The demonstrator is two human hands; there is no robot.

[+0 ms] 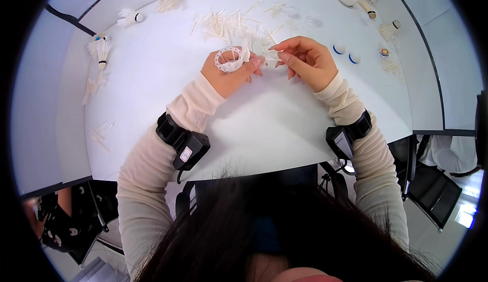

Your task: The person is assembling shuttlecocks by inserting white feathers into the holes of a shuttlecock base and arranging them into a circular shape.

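My left hand (pixel 223 80) is closed around a white lattice-like ring (pixel 217 61), which looks like part of a shuttlecock. The rest of that piece is hidden in the fingers. A small white feather piece (pixel 273 56) lies between the two hands' fingertips. My right hand (pixel 315 67) pinches it with thumb and index finger, the other fingers curled. Just beyond my hands, a loose pile of feathers and bare quills (pixel 223 25) is spread on the white table (pixel 264 124).
Shuttlecocks (pixel 130 17) stand or lie along the left and back edges, with others (pixel 368 8) in the back right corner. Two white caps with blue edges (pixel 354 58) sit right of my right hand. Low white partitions (pixel 429 68) border the table. A person (pixel 66 216) is at lower left.
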